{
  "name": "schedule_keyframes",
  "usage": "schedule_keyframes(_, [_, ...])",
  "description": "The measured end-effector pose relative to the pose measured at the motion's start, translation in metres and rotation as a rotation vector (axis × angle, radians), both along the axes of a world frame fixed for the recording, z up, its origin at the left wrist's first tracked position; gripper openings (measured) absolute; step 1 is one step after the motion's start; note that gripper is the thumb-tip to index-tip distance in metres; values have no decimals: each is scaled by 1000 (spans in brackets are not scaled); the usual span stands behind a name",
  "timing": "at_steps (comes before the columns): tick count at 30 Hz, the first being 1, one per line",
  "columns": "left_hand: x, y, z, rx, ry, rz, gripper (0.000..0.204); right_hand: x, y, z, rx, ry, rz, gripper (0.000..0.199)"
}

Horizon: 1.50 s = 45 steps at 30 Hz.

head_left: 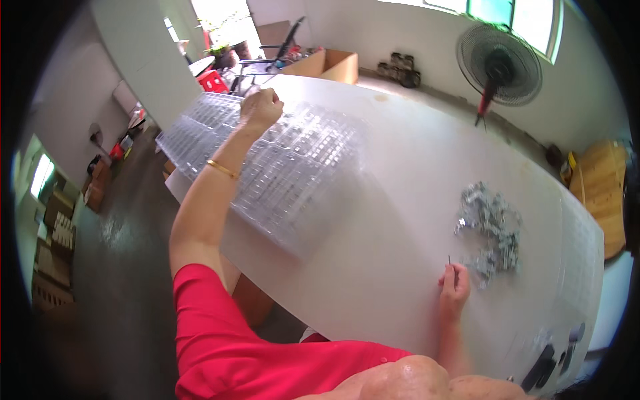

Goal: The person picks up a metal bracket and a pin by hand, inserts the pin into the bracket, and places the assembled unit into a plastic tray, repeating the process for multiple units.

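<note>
Above the far part of a clear plastic tray [283, 193] with many small compartments, my left hand [262, 110] is held closed. Its fingertips are turned away, so whatever they may hold is hidden. My right hand [455, 287] is near the table's front edge, pinching a small, thin, dark metal piece [449, 259] that sticks up between thumb and fingers. Just beyond that hand lies a loose heap of small silvery metal parts [500, 233].
The white table [400, 200] spans the view. Dark objects [543, 367] lie at its near right corner, and a clear sheet or tray [580, 253] at its right end. Beyond stand a fan [499, 67], a cardboard box [340, 67] and a chair [283, 50]. A wooden stool [600, 193] is at right.
</note>
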<state>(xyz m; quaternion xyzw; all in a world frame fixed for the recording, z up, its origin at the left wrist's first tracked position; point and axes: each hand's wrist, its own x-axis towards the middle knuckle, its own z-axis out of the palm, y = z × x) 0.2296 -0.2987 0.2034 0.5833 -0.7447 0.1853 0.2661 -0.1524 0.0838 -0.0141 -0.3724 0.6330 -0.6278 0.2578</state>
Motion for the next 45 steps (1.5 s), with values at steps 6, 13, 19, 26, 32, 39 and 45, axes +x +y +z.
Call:
schedule_keyframes(6, [-113,137,33,-55,71,-544,12,6,-7,16,19,286,39,9])
schedule_keyframes(13, [-239,242,-25,112,109,-1004,14,5,-1,11,-112,483,180,3])
schedule_keyframes(19, [-317,264,-91,231,9,-1163,11,11,10,16,-161,571,336,3])
schedule_keyframes(26, [-360,272,-134,327,-183,-1219,17,11,5,8,-230,553,370,5])
schedule_keyframes(32, [-371,271,-153,409,-267,-1212,23,10,4,14,-244,558,380,14])
schedule_keyframes(39, [-368,267,-159,587,-281,-1201,22,10,4,15,-246,571,399,12])
schedule_keyframes(45, [-341,257,-153,547,-145,-1138,19,11,7,16,-173,578,419,10])
